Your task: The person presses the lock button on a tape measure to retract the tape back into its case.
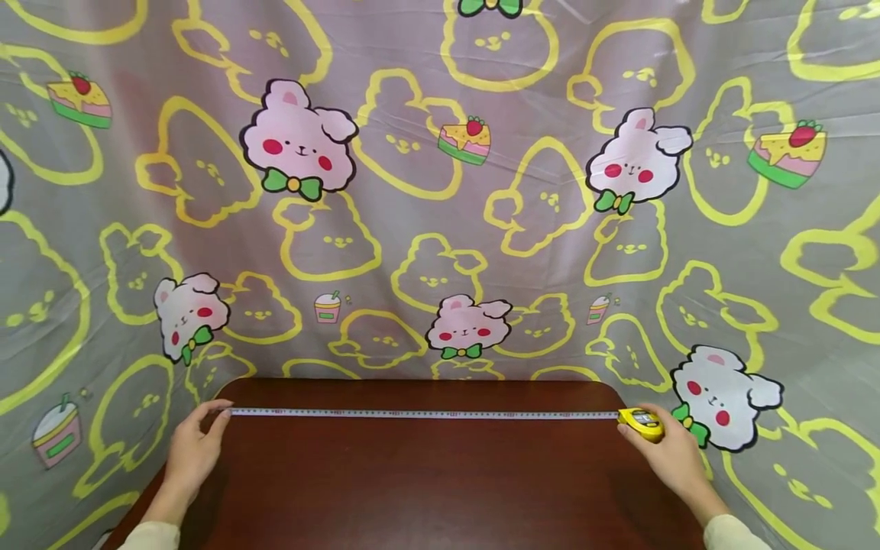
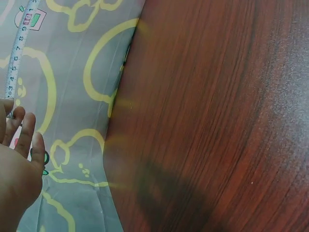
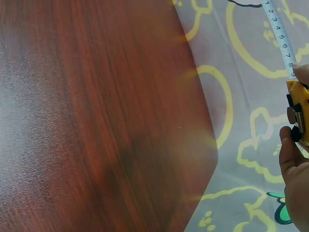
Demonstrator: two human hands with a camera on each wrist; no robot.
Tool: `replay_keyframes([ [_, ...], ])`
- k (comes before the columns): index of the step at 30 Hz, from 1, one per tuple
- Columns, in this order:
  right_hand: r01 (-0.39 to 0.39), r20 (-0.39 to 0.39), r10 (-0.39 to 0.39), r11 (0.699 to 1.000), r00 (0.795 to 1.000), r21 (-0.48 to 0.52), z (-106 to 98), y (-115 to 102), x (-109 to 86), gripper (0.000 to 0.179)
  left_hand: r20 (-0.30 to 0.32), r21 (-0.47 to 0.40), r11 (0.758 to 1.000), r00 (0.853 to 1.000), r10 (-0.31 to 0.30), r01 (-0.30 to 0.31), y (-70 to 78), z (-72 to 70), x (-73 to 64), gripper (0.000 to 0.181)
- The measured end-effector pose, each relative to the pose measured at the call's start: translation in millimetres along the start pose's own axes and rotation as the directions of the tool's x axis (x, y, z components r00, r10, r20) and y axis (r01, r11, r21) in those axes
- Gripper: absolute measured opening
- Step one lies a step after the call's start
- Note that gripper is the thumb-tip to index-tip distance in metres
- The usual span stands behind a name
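Note:
A yellow and black tape measure (image 1: 641, 424) is held in my right hand (image 1: 670, 454), its fingers and thumb curled round the case. From it the white tape blade (image 1: 426, 415) runs out straight across to the left. My left hand (image 1: 195, 447) pinches the blade's free end between thumb and fingertips. In the left wrist view the blade's low numbers (image 2: 15, 63) lie close to those fingertips. The right wrist view shows the case (image 3: 300, 113) at the frame's edge, with a fingertip beside the blade's mouth.
Below the stretched blade lies a dark reddish-brown wooden table (image 1: 426, 489) with rounded far corners. A grey curtain (image 1: 412, 214) printed with rabbits, cakes and cups hangs behind it and along both sides. Shadows of the hands fall on the tabletop.

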State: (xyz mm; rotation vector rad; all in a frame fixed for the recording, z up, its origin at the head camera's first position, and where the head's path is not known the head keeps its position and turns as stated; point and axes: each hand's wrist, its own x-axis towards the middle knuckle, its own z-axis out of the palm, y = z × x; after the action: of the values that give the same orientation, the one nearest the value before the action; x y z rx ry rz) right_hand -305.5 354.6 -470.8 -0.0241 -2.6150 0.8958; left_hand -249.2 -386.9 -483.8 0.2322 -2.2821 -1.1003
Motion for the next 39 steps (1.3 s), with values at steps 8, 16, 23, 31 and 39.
replay_keyframes([
  [8,0.095,0.013,-0.095,0.995,0.995,0.010,-2,-9,4.0,0.067,-0.042,0.056,0.998,0.999,0.001,0.001,1.2,-7.8,-4.0,0.024],
  [16,0.130,-0.021,-0.130,0.991,0.991,0.013,0,-16,6.0,0.061,-0.047,0.049,0.999,0.999,-0.004,0.006,0.6,-11.8,-2.7,0.022],
  [23,0.163,-0.089,-0.161,0.986,0.983,0.017,4,-20,11.1,0.058,-0.048,0.058,0.998,0.999,-0.005,0.008,0.5,-17.9,-1.5,0.023],
  [31,0.166,-0.053,-0.165,0.986,0.985,0.032,0,-23,12.5,0.057,-0.040,0.059,0.998,0.999,-0.011,0.013,2.6,-18.9,-0.1,0.023],
  [39,0.198,-0.093,-0.192,0.979,0.977,0.058,-6,-22,10.5,0.054,-0.030,0.067,0.998,0.999,-0.013,0.015,6.8,-15.0,4.6,0.022],
])
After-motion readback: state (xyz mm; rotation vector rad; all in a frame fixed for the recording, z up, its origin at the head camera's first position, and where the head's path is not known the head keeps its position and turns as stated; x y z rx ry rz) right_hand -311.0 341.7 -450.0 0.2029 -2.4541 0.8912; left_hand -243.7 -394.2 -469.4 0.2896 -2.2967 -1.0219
